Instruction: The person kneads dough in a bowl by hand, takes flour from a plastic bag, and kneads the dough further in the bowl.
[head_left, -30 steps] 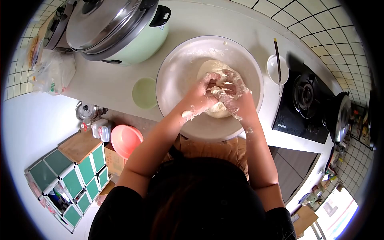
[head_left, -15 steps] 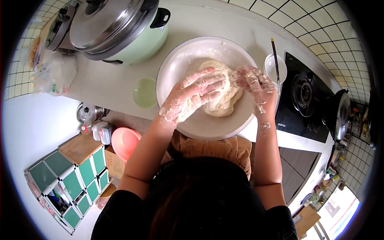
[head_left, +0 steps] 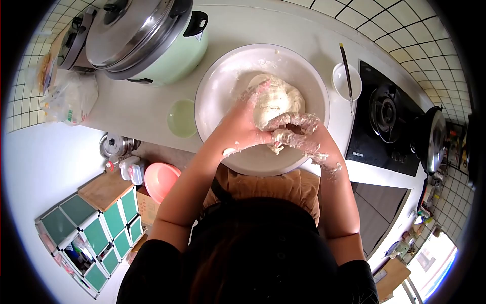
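Observation:
A pale lump of dough [head_left: 277, 100] sits in a wide white basin [head_left: 215, 76] with a thin dark rim. My left hand [head_left: 245, 117] lies along the dough's left side, its fingers stretched out and partly blending with the dough. At the near side of the lump, my right hand [head_left: 306, 136] is curled, with a dark gap between its thumb and fingers. Its fingertips meet close to my left thumb; what they pinch, if anything, is hidden. Sticky dough coats the right fingers, and bits cling to both wrists.
A green rice cooker [head_left: 174, 61] with a steel lid stands left of the basin, near a pale green bowl [head_left: 181, 118]. On the right are a white bowl [head_left: 339, 80] with chopsticks [head_left: 346, 71] across it and a black gas stove [head_left: 387, 121].
My left hand has slid from the top of the dough to its left side. My right hand has come down and left to the dough's near side, meeting the left thumb.

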`<state>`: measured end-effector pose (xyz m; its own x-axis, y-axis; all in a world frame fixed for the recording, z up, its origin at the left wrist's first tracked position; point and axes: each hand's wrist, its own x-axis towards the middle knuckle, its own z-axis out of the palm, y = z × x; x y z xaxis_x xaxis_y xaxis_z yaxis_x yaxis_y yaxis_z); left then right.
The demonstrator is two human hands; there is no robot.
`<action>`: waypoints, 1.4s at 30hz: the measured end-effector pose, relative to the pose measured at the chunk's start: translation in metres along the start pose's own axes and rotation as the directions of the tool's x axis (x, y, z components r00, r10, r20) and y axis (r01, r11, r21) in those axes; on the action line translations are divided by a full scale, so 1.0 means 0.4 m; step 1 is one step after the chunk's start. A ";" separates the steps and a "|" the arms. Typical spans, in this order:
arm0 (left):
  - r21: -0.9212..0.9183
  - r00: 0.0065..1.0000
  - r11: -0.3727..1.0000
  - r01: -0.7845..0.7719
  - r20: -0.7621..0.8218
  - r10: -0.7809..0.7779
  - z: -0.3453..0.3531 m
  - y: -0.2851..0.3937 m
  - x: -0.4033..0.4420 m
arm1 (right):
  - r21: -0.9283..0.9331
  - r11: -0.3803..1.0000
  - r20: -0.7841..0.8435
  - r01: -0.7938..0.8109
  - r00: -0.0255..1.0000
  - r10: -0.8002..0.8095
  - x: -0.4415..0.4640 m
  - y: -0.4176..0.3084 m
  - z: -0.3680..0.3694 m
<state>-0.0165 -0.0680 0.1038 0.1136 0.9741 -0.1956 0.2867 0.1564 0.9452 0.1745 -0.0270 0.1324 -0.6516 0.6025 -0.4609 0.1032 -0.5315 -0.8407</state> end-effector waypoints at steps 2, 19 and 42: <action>0.084 0.998 0.996 0.017 0.053 -0.022 0.000 0.007 -0.003 | -0.030 0.999 -0.004 -0.040 0.999 0.040 -0.009 -0.011 0.004; -0.982 0.987 -0.189 -0.014 0.017 -0.161 -0.072 -0.105 -0.040 | -0.923 0.364 -0.129 0.123 0.793 -0.595 0.166 0.372 -0.039; -0.438 0.818 0.759 -0.482 -0.535 0.211 0.120 -0.062 0.066 | 0.619 0.770 -0.183 0.156 0.982 -0.052 0.184 0.154 0.139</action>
<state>0.0250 -0.0539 0.0626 -0.3559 0.9172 0.1790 -0.2543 -0.2794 0.9259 0.0912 -0.0486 0.0623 -0.5078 0.7281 -0.4604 -0.4874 -0.6836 -0.5433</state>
